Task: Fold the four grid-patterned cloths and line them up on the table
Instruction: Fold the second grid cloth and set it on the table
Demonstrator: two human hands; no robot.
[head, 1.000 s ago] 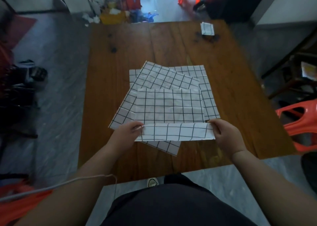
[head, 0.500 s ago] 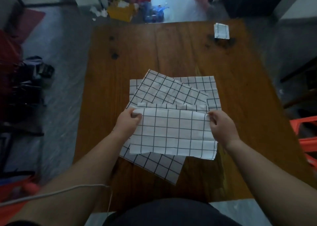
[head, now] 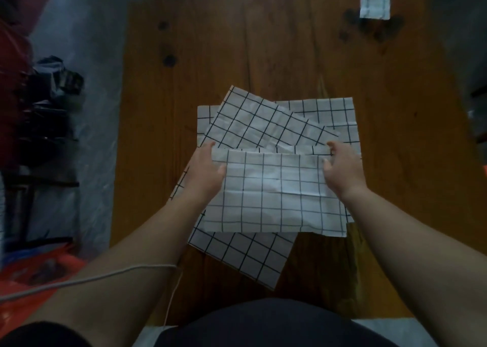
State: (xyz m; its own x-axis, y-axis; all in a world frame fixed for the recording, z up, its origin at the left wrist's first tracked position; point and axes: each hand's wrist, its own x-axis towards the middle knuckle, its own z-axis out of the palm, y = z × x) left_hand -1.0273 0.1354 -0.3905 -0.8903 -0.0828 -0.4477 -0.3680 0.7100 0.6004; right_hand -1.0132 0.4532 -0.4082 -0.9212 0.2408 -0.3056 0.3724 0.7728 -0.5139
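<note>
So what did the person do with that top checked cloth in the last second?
The left hand and right hand carried the near edge of the top cloth away from the person and over to its far edge, folding it in half. Each still pinches its corner; nothing was let go. The other grid cloths underneath and the small white square far right on the table stayed put.

Centre frame: top grid cloth (head: 274,191) lies flat on the pile. Left hand (head: 208,170) pinches its far left corner, right hand (head: 342,170) its far right corner. A tilted grid cloth (head: 263,125) sticks out beyond the far edge, with a square-laid one (head: 332,114) under it. Wooden table (head: 263,43) beneath. Small white packet (head: 374,2) upper right. White cable (head: 105,275) crosses the left forearm, lower left.
</note>
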